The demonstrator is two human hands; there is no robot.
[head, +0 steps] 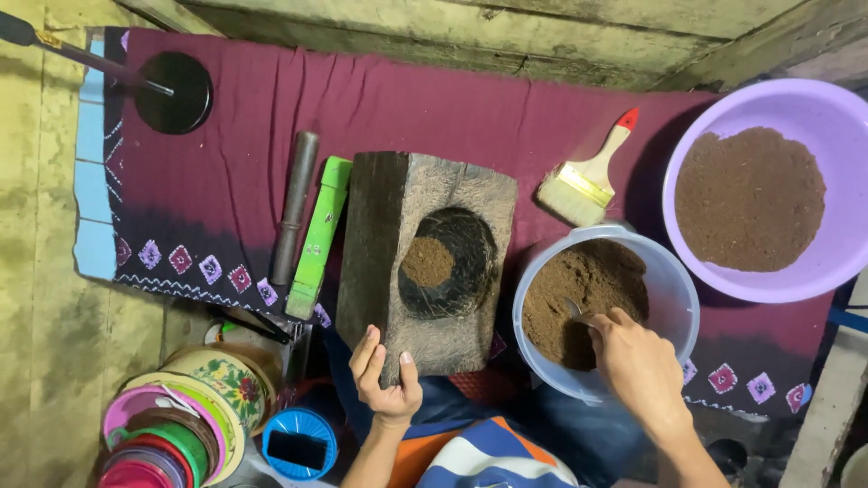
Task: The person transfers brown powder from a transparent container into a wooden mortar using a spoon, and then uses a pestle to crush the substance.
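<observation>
A striped orange, blue and white sleeve or garment (493,461) fills the bottom edge, with both forearms rising from it. The left hand (387,375) grips the near edge of a dark, rough wooden block mortar (389,244): the fingers (364,352) curl together against its near left corner while the thumb presses its top face. In the block's round hollow (452,262) sits a small heap of brown powder (427,262), well apart from those fingers.

The right hand (637,366) reaches over the near rim of a pale blue round plastic tub (683,303) half filled with the same brown powder. Its fingers are closed on the handle of a small metal spoon (575,310), whose bowl lies in the powder just beyond the fingertips.

Behind the tub, a broad paintbrush with a pale wooden handle and red tip (588,181) lies on the maroon patterned cloth (506,117) spread over the floor. At far right stands a lilac plastic basin (832,117) holding more brown powder. Left of the block lie a green rectangular bar (318,237) and a dark cylindrical pestle (294,206), side by side. A black disc on a long handle (176,90) rests at the cloth's far left corner. Stacked colourful bowls and lids (181,425) sit at lower left
</observation>
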